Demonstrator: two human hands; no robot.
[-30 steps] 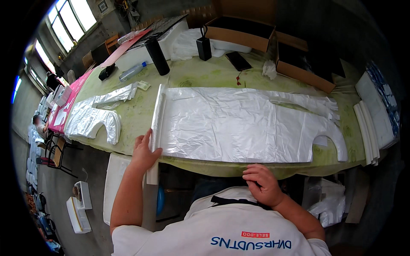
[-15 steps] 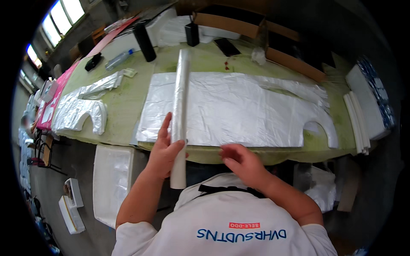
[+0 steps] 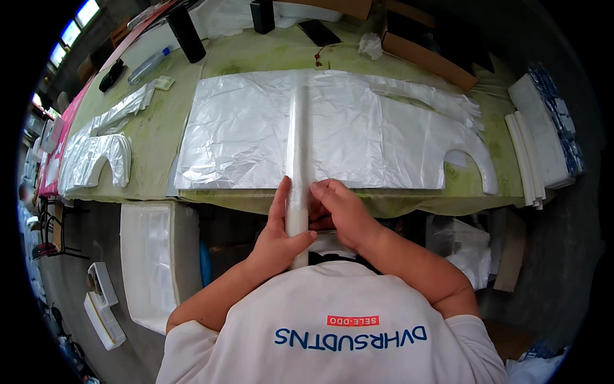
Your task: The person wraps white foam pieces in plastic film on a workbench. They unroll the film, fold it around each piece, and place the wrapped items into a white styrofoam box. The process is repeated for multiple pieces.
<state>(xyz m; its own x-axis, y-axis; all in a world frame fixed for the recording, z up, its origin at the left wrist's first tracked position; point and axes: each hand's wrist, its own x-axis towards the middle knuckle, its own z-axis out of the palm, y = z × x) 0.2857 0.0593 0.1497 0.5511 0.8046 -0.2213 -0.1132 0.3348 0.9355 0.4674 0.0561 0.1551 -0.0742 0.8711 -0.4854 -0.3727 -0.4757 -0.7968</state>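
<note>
In my left hand (image 3: 278, 233) is a long, narrow roll of whitish translucent plastic (image 3: 298, 147), with the thumb across its front and the fingers along its left side. It points away from me, its near end close to my shirt. My right hand (image 3: 345, 214) is beside the roll's right side, fingers curled in; whether a thin edge is pinched there is hidden. Beyond both hands, a stack of flat, silvery-white plastic bags (image 3: 236, 137) lies across the table, its handle-shaped ends toward the right. The far part of the roll passes above this stack.
The table has a green patterned cover (image 3: 153, 166). Smaller plastic bags (image 3: 80, 160) lie at left, near a clear bottle (image 3: 147, 66). A black cylinder (image 3: 185, 35), phone (image 3: 318, 33) and cardboard box (image 3: 422, 64) stand or lie behind. White rolls (image 3: 524, 160) rest at right.
The roll has moved right across the bag stack with my left hand. My right hand has come in to the roll's side, its fingers more curled. The view has shifted nearer the table.
</note>
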